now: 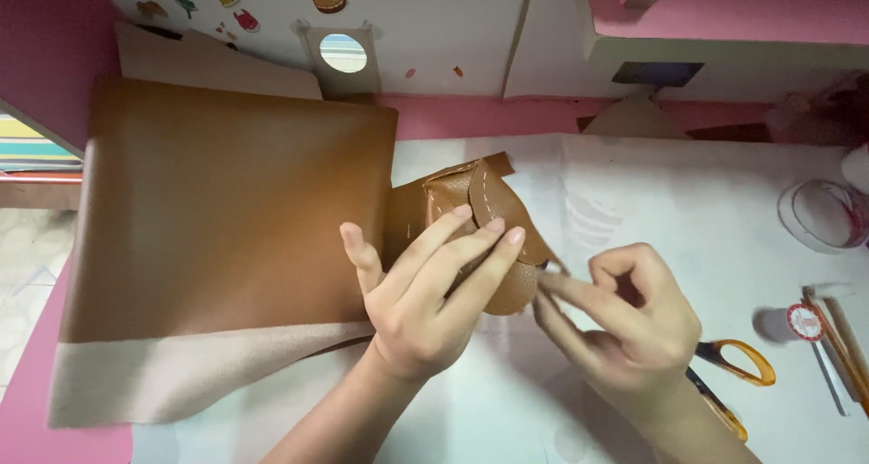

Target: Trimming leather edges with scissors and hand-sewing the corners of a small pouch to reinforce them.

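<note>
A small brown leather piece (480,201) with white stitching along its curved flaps lies at the table's middle. My left hand (425,292) grips it from the front, fingers laid over its top. My right hand (625,315) pinches at the piece's lower right edge with thumb and forefinger; whatever it pinches is too thin to make out. A large folded sheet of brown leather (226,210) with a beige underside showing along its lower edge lies to the left, touching the small piece.
Orange-handled scissors (738,360) lie right of my right hand. A clear round container (824,215), a spool with a red-and-white label (801,322) and a ruler (842,346) sit at the right. White paper (688,201) covers the pink table; cardboard stands behind.
</note>
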